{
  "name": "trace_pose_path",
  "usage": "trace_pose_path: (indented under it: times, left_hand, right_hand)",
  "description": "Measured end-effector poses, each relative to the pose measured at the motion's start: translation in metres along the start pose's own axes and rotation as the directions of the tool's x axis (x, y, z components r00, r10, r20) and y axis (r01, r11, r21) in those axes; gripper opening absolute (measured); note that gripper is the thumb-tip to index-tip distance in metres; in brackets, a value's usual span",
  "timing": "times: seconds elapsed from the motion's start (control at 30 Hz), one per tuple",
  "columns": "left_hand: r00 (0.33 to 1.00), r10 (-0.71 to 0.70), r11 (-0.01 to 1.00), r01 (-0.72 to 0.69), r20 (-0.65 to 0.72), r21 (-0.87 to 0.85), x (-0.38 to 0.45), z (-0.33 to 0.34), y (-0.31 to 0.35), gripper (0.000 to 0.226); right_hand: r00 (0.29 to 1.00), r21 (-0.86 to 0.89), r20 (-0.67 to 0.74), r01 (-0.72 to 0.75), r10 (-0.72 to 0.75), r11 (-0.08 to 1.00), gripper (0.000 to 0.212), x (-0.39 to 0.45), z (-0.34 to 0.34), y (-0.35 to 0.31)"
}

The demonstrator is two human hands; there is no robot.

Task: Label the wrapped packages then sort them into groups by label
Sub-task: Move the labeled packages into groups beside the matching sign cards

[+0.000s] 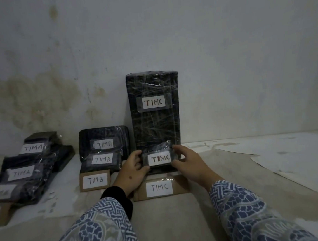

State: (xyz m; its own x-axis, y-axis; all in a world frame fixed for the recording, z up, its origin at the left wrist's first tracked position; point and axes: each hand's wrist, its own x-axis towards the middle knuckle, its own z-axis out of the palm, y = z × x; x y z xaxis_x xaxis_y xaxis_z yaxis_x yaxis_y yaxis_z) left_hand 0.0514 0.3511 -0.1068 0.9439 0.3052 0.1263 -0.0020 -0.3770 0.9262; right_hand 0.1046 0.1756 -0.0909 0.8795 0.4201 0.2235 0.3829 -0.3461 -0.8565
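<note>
Packages wrapped in black film sit in three groups along a stained, pale wall, on a floor partly covered with torn white paper. In the head view, the small TIMC package is held at both ends: the left hand curls round its left edge and the right hand grips its right edge, keeping it just in front of the tall TIMC package that stands upright against the wall. Below the hands lies a brown TIMC card. To the left, two TIMB packages stack behind a TIMB card. Farther left, several TIMA packages overlap in a slanting row. Patterned blue-and-white sleeves fill the foreground.
</note>
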Motion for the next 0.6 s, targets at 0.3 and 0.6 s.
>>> trace_pose_path:
  times: [0.3, 0.6]
  left_hand:
    - [0.998, -0.066, 0.996, 0.067, 0.023, -0.052, -0.015, -0.019, -0.021, 0.093]
    - [0.996, 0.074, 0.941, -0.087, 0.051, 0.326, -0.045, -0.016, -0.017, 0.083]
  right_hand:
    - [0.987, 0.104, 0.157, -0.045, 0.028, 0.994, 0.083, -0.01, -0.002, 0.011]
    - [1.0, -0.234, -0.008, -0.022, 0.021, 0.972, 0.046, -0.028, -0.009, 0.029]
